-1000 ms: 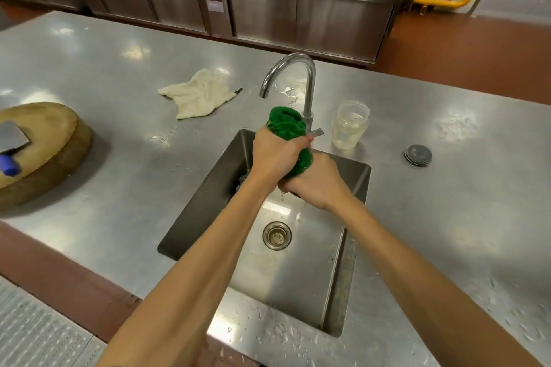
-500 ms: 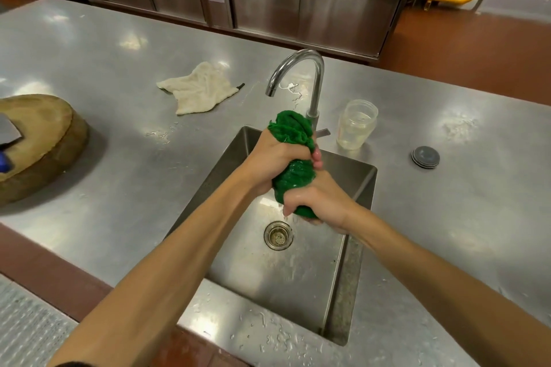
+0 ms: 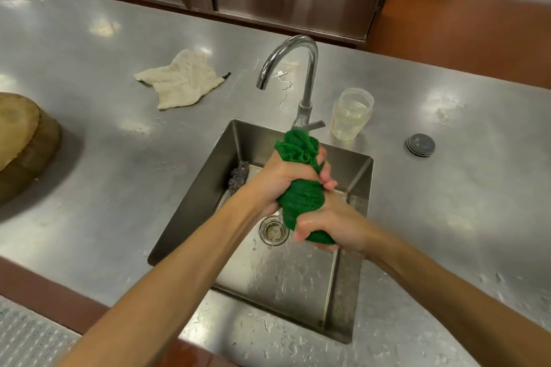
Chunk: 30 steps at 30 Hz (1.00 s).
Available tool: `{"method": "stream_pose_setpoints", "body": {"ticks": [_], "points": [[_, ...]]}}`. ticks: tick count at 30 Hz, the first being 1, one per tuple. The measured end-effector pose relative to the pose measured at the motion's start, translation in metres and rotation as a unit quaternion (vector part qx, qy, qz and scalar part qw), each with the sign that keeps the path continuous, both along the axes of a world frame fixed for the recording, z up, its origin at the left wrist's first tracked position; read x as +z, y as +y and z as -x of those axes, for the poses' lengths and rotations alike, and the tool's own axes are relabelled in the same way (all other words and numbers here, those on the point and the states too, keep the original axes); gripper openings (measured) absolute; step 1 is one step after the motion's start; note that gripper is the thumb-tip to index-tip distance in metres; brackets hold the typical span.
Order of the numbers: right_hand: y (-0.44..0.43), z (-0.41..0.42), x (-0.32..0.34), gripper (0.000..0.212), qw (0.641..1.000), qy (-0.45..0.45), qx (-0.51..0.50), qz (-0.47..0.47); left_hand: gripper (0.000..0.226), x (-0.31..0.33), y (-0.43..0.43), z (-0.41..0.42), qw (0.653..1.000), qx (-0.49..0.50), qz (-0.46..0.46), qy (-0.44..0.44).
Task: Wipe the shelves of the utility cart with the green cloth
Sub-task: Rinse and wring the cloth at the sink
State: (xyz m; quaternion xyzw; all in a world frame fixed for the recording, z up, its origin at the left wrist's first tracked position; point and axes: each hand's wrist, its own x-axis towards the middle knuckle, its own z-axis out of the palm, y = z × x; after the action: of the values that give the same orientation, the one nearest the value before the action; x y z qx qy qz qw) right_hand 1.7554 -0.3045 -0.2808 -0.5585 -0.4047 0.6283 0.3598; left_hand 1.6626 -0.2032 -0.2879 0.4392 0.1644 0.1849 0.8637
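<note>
Both hands squeeze the bunched wet green cloth [image 3: 301, 198] over the steel sink [image 3: 362, 176] in the worktop. Cloth stands up & down: left hand [image 3: 287, 177] clenched on top, right hand [image 3: 331, 228] clenched at bottom. Next twist prob. runs along that line. No cart in view.
</note>
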Motion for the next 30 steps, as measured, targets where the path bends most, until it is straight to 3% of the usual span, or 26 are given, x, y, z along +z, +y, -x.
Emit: {"method": "stream_pose_setpoints", "body": {"ticks": [5, 7, 11, 16, 20, 23, 27, 30], "points": [[-0.006, -0.007, -0.006, 0.02, 0.988, -0.137, -0.058, 0.036, 0.018, -0.006, -0.004, -0.015, 0.983, 0.13, -0.061, 0.118], [-0.016, -0.012, -0.009, 0.022, 0.992, -0.091, -0.08, 0.046, 0.02, -0.008, -0.007, -0.019, 0.973, 0.151, -0.07, 0.163], [-0.045, -0.03, -0.019, 0.045, 0.986, -0.032, -0.155, 0.053, 0.054, -0.016, -0.015, -0.024, 0.975, 0.115, -0.026, 0.188], [-0.1, -0.06, -0.026, 0.075, 0.955, 0.014, -0.297, 0.022, 0.063, -0.021, -0.049, -0.04, 0.979, 0.039, -0.069, 0.187], [-0.172, -0.081, -0.021, 0.069, 0.921, 0.001, -0.389, -0.005, 0.074, -0.013, -0.102, -0.064, 0.97, 0.006, -0.157, 0.183], [-0.239, -0.093, -0.015, 0.063, 0.89, -0.003, -0.455, -0.033, 0.065, -0.006, -0.156, -0.087, 0.954, 0.008, -0.237, 0.184], [-0.338, -0.109, -0.005, 0.058, 0.835, -0.005, -0.545, -0.078, 0.017, -0.002, -0.236, -0.119, 0.936, -0.023, -0.295, 0.188], [-0.419, -0.117, 0.0, 0.059, 0.795, 0.007, -0.598, -0.105, 0.014, -0.002, -0.3, -0.142, 0.922, -0.096, -0.324, 0.187]]}}
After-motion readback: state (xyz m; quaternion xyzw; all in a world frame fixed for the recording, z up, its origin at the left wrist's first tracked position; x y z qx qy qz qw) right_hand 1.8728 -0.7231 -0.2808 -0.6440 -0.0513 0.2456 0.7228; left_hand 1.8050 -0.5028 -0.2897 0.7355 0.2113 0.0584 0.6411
